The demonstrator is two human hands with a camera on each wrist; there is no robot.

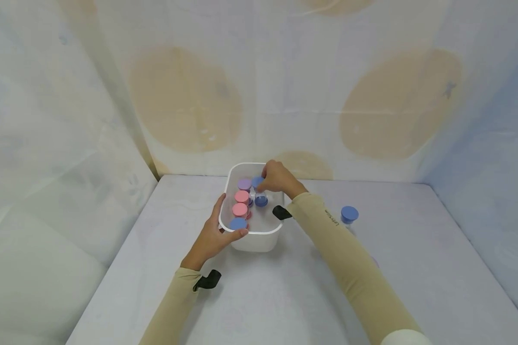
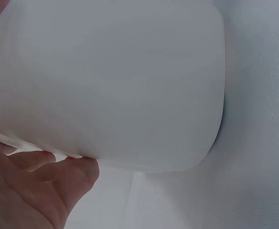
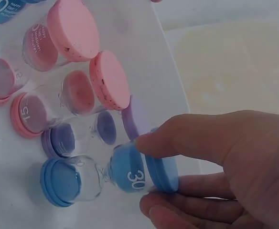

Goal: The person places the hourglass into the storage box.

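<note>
A white bin stands in the middle of the table, and several small sand timers are inside it. My left hand grips its near left rim, thumb over the edge; in the left wrist view the palm lies against the bin's outer wall. My right hand reaches into the far end of the bin and pinches the blue sand timer by one blue end cap, thumb on top. Pink timers and a purple timer lie beside it.
A lone blue-capped sand timer stands on the table to the right of my right forearm. Pale cloth walls close in the table at the back and on both sides. The tabletop is light grey.
</note>
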